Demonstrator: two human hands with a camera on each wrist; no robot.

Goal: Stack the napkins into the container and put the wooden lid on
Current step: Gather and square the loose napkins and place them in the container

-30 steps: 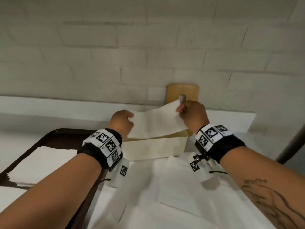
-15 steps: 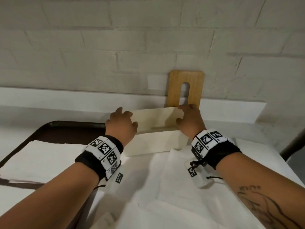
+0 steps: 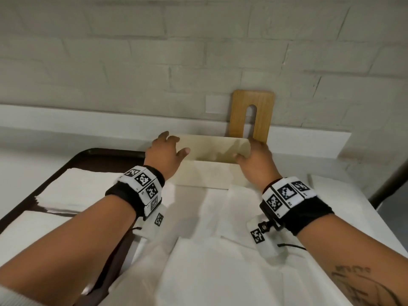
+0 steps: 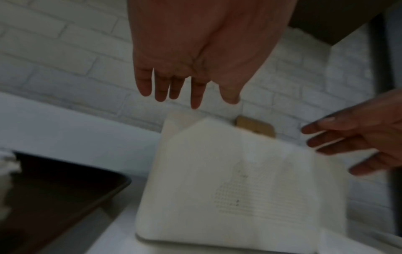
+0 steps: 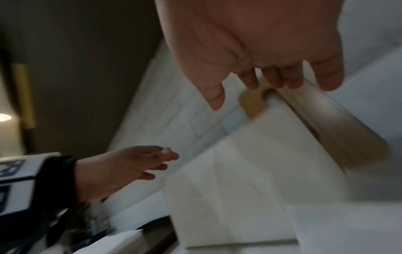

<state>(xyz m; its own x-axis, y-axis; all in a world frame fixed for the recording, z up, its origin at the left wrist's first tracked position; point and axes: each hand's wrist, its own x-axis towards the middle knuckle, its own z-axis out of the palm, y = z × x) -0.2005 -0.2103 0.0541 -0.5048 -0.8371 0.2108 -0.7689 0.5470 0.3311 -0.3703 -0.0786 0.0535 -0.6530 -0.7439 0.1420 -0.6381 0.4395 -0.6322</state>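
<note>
A cream rectangular container (image 3: pixel 209 176) stands near the wall with a white napkin (image 4: pixel 239 180) lying flat in it. My left hand (image 3: pixel 167 152) hovers at the container's left end, fingers (image 4: pixel 161 89) straight and holding nothing. At the right end is my right hand (image 3: pixel 252 156), its fingers (image 5: pixel 272 77) loosely bent and empty. The wooden lid (image 3: pixel 251 115), with a long slot, leans upright against the brick wall just behind the container. Both wrist views are blurred.
A dark tray (image 3: pixel 88 155) at the left holds stacks of white napkins (image 3: pixel 75 191). More loose napkins (image 3: pixel 220 250) cover the white table in front of the container. A raised white ledge (image 3: pixel 88 122) runs along the wall. A dark pole (image 3: pixel 388 186) stands at the right.
A second ago both hands held a napkin above the container. They laid it inside, pressed it down and let go; both now sit empty at the container's ends.
</note>
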